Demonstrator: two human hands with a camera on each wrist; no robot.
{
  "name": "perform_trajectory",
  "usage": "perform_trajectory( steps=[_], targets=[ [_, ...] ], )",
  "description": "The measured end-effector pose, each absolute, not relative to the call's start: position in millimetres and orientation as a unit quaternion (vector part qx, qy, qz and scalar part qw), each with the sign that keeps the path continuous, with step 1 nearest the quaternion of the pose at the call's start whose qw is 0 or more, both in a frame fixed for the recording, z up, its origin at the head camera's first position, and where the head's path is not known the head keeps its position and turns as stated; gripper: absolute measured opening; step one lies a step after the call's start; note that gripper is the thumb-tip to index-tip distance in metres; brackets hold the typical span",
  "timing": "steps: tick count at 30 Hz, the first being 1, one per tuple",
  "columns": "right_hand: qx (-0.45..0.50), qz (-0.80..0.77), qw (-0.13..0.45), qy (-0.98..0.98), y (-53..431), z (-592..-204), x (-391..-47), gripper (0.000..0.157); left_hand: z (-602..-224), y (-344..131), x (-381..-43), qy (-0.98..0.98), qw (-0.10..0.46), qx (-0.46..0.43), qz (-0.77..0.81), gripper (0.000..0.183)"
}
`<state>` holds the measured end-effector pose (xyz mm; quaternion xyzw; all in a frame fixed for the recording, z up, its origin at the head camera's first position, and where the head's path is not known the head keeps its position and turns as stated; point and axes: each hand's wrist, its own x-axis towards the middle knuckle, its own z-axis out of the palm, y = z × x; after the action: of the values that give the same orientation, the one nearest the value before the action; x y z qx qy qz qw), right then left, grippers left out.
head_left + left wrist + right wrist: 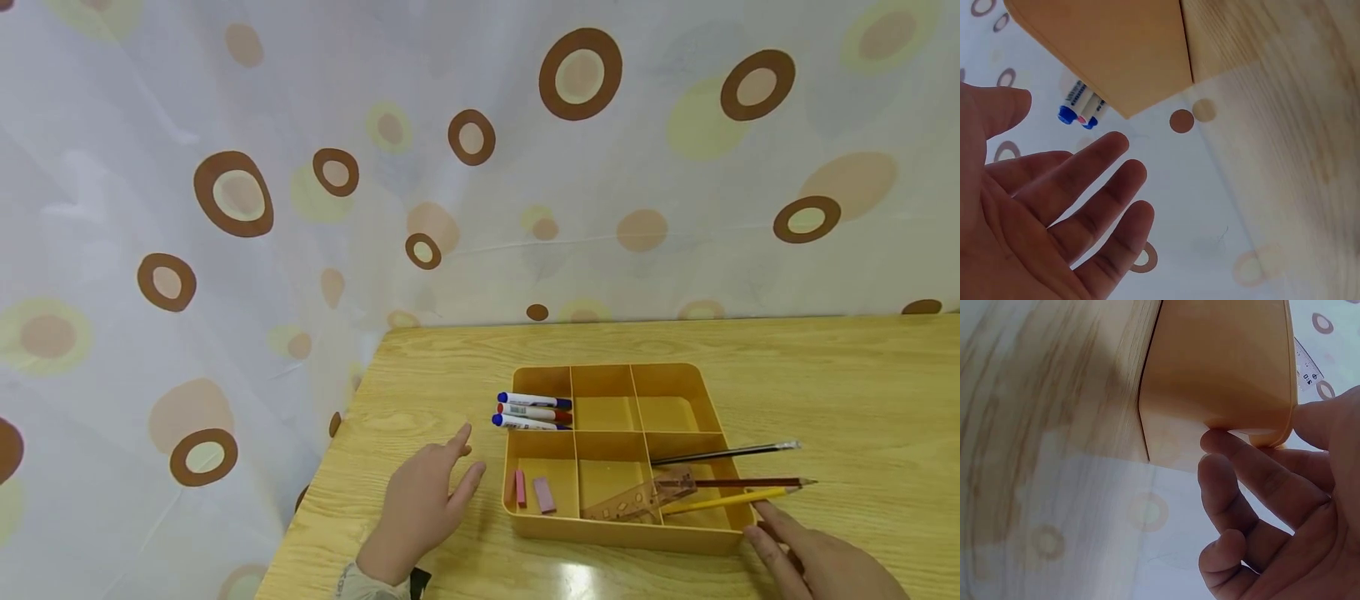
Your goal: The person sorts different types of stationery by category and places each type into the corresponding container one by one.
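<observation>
A yellow divided organizer tray [600, 533] sits on the table. My right hand [817, 550] holds its near right corner, thumb at the rim and fingers against the side wall [1216, 356]. To the tray's left, my left hand [423, 500] hovers with fingers spread and nothing in it. Three whiteboard markers [534, 412] lie in the back left compartment, their ends over the edge. Two pink erasers [543, 495] rest in the front left one. A clear ruler [630, 503] leans across the front middle divider. A black pencil [727, 453], a dark red pencil [750, 482] and a yellow pencil [731, 501] stick out over the right side.
The wooden table [862, 400] extends to the right of the tray. Behind it and on the left hangs a white sheet [450, 75] with brown and yellow circles. The table's left edge lies close to my left hand.
</observation>
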<state>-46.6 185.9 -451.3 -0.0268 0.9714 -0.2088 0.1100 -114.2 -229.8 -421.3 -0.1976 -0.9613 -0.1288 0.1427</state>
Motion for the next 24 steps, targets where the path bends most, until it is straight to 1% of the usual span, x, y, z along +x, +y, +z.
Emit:
perform_trajectory(
  steps=[5, 8, 12, 16, 24],
  targets=[
    [-0.026, -0.214, 0.118, 0.969, 189, -454, -48, 0.068, -423, -219, -95, -0.963, 0.095, -0.202, -0.149, 0.052],
    [-0.028, -0.216, 0.116, 0.969, 190, -456, -49, 0.068, -425, -213, -90, -0.961, 0.080, -0.215, -0.156, 0.052],
    [-0.029, -0.216, 0.109, 0.970, 192, -458, -50, 0.067, -431, -207, -89, -0.956, 0.086, -0.235, -0.155, 0.053],
    [-0.032, -0.216, 0.108, 0.970, 192, -459, -50, 0.066, -434, -204, -88, -0.952, 0.096, -0.248, -0.154, 0.050],
    [-0.033, -0.217, 0.097, 0.971, 192, -461, -49, 0.065, -435, -203, -86, -0.945, 0.089, -0.266, -0.167, 0.049]
  ],
)
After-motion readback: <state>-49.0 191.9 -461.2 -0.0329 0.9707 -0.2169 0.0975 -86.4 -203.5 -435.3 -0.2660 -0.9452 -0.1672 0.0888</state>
